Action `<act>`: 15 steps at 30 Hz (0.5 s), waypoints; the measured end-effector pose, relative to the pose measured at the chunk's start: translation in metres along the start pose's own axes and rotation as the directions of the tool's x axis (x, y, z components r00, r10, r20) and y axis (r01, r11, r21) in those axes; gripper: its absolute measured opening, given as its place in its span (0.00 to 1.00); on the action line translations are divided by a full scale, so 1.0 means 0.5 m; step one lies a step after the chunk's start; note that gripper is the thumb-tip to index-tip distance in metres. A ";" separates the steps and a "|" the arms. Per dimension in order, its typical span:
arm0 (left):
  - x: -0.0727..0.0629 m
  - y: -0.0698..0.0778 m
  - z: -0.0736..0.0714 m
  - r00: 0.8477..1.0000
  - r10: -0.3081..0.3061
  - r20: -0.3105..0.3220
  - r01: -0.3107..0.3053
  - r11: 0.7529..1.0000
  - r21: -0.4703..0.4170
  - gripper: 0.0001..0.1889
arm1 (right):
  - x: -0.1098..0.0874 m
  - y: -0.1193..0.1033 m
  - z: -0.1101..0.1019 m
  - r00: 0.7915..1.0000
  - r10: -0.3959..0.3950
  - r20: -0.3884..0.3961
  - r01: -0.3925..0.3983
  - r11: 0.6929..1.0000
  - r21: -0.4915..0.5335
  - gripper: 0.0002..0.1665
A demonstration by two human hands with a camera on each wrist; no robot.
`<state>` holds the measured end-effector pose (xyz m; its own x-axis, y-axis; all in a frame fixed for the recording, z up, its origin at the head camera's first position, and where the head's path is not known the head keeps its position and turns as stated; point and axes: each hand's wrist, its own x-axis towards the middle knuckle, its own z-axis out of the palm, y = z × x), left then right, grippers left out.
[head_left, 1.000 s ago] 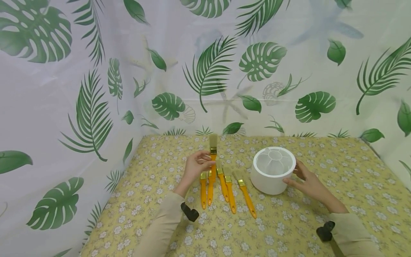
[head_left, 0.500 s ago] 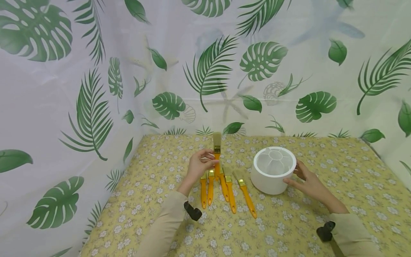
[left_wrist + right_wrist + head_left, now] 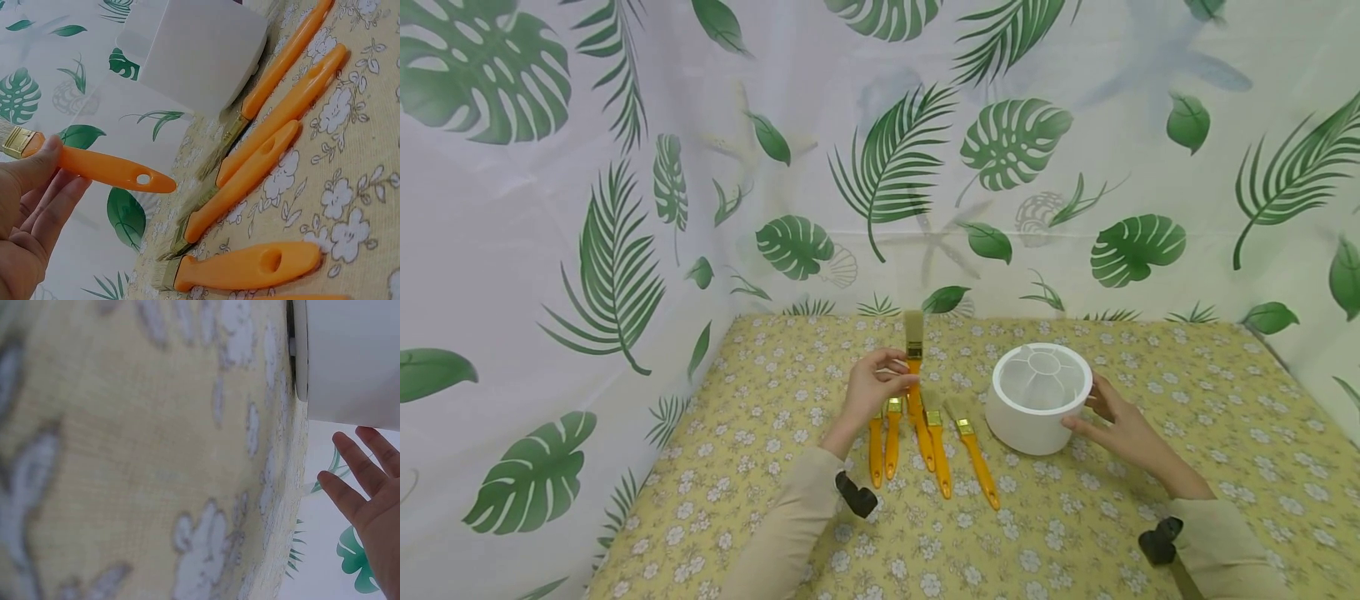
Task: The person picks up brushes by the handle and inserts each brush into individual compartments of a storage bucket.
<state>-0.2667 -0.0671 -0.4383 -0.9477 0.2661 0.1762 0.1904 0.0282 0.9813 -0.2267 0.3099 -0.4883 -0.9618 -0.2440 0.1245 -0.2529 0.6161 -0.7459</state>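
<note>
Left hand [image 3: 871,387] pinches orange brush [image 3: 913,348], now bit closer to white tub [image 3: 1024,429]: carrying seems under way. Right hand [image 3: 1117,426] touches white tub, fingers wide.

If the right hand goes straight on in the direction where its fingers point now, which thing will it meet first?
The right hand would probably meet the white container first. Its thumb is right at the container's side; whether every finger touches is unclear.
</note>
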 end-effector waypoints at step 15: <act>0.012 0.007 0.021 1.000 0.012 -0.002 -0.013 1.000 -0.011 0.17 | -0.002 -0.008 0.000 1.000 0.003 0.001 -0.003 1.000 -0.003 0.52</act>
<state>-0.2690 -0.0551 -0.4347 -0.9457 0.2648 0.1886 0.1994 0.0142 0.9798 -0.2248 0.3077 -0.4857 -0.9625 -0.2425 0.1220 -0.2504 0.6195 -0.7440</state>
